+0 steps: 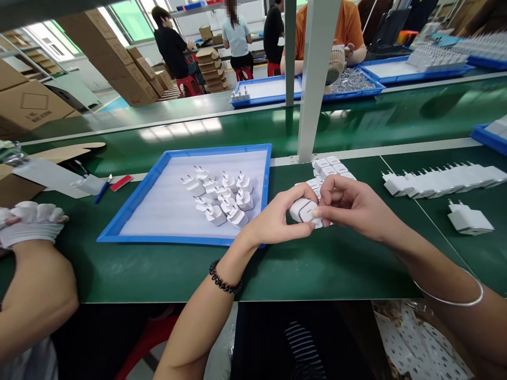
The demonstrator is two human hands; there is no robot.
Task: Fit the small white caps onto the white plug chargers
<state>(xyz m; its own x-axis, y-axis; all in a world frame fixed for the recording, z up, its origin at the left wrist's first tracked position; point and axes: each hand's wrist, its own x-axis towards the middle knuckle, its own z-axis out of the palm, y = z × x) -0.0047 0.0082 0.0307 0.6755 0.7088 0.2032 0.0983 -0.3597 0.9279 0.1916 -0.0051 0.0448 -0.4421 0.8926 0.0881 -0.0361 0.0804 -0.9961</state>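
Observation:
My left hand (277, 216) grips a small white charger plug (301, 209) over the green table (325, 264). My right hand (350, 203) pinches at the front face of the same plug with thumb and fingertips. Just behind my hands lies a cluster of white chargers (330, 168). A blue tray (130, 208) to the left holds several more white chargers (224, 195) on a white liner.
A row of white chargers (439, 180) and a single charger (471, 220) lie at right. A co-worker's white-gloved hand (29, 221) rests at far left. A white post (315, 79) rises behind the tray. Pens and cardboard lie at left; other people sit beyond the conveyor.

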